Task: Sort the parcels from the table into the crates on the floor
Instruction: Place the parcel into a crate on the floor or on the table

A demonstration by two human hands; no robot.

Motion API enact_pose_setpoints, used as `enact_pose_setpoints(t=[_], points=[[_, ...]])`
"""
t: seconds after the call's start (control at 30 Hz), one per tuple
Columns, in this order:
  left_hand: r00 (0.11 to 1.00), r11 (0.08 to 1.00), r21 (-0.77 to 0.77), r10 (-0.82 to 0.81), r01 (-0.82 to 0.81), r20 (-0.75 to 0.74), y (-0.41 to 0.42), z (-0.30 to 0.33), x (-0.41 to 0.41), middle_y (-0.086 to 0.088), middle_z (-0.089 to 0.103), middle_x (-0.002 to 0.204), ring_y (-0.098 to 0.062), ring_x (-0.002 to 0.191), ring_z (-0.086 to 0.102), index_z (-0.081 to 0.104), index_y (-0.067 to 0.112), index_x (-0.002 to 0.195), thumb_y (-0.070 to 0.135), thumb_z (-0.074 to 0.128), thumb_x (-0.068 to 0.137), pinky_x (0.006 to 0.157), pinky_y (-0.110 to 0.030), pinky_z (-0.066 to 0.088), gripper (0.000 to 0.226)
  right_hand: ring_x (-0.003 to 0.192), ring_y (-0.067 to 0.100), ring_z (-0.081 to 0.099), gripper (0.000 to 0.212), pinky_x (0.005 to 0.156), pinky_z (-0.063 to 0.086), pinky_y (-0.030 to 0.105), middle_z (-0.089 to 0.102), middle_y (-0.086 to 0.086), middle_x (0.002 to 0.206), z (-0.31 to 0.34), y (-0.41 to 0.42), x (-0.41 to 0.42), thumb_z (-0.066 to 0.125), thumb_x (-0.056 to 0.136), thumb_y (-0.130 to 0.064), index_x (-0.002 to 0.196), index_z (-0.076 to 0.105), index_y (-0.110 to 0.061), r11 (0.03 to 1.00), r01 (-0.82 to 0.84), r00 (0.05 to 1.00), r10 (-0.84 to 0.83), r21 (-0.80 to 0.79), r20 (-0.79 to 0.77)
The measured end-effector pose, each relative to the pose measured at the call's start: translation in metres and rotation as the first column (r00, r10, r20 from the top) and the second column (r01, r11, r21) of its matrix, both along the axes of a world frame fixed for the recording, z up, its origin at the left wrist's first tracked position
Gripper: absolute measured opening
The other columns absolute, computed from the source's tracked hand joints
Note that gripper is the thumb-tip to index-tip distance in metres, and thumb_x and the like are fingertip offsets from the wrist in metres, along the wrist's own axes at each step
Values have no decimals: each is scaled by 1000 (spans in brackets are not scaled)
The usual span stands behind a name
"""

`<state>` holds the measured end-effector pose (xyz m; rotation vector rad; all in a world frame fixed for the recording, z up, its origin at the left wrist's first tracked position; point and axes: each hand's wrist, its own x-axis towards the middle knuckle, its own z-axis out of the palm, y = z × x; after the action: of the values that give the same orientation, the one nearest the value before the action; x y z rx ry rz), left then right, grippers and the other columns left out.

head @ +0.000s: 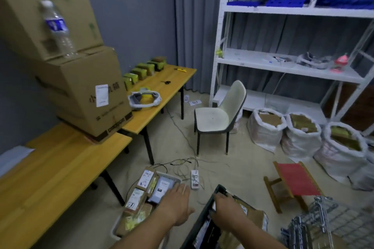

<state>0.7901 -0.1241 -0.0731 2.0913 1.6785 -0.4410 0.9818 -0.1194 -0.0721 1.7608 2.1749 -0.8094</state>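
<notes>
Parcels (141, 194) are sitting mostly in the crates already: the white crate (176, 178) at lower centre is looking full of brown boxes and a grey mailer bag, and the dark crate (204, 216) at lower right is holding more kraft parcels. Near desk (50, 178) at lower left is carrying only a sheet of paper and big cardboard boxes (81, 91); far desk (162, 95) is showing a row of green-taped parcels (141, 73) at upper centre, so I'm judging those as what is left. Sorting is looking well along, not finished.

Left hand (178, 202) is hovering flat over the white crate, fingers straight, grip open, holding nothing. Right hand (226, 208) is reaching into the dark crate, fingers curling onto a kraft parcel (253, 214); looks like gripping it.

Writing: "2" handwritten on one label, "5-1" on a floor slip (195, 102) at centre. Cardboard box print is Chinese, mostly covered.
</notes>
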Motion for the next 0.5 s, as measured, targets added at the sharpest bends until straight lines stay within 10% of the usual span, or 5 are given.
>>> enact_pose_setpoints(t=[0.5], points=[[942,935,120,329,-334,61,-101,82,-280,-8,-7,168,-29,155,-7,-4,9,159,48,33,106,126,-46,9,76,150,32,30,68,119,30,42,33,6,163,85,-32,-292,47,103,-40,161,19,-19,930,-343,939,345,131,7]])
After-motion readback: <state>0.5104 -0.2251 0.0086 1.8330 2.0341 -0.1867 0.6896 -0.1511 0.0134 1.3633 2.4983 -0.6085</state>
